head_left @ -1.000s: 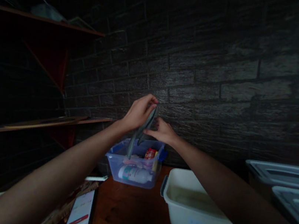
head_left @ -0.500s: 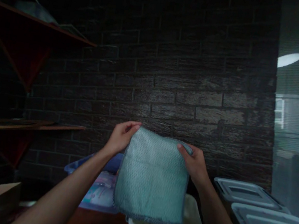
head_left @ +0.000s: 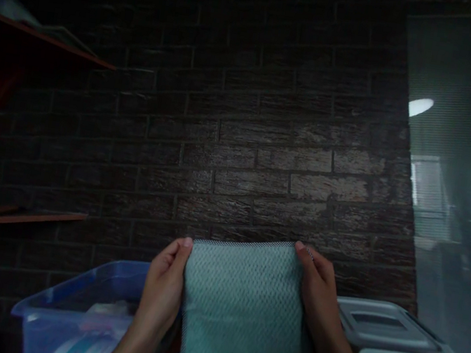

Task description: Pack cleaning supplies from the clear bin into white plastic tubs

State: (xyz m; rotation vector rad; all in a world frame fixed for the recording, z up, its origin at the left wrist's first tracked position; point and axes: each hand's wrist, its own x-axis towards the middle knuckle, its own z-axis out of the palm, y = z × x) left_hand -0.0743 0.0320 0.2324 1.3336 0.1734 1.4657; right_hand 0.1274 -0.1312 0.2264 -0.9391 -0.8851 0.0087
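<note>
Green cloth (head_left: 241, 313) with a dimpled weave and a checkered edge hangs roughly square in the head view, its upper corners pinched between thumb and fingers of the left hand (head_left: 166, 278) and right hand (head_left: 319, 286). Behind rises a rough, dark brick wall (head_left: 240, 142); a translucent blue plastic tub (head_left: 41, 321) stands left, ridged grey rectangular lids (head_left: 382, 322) lie right.

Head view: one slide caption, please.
Left hand and right hand hold a green textured cloth by its upper corners in front of a dark brick wall.
</note>
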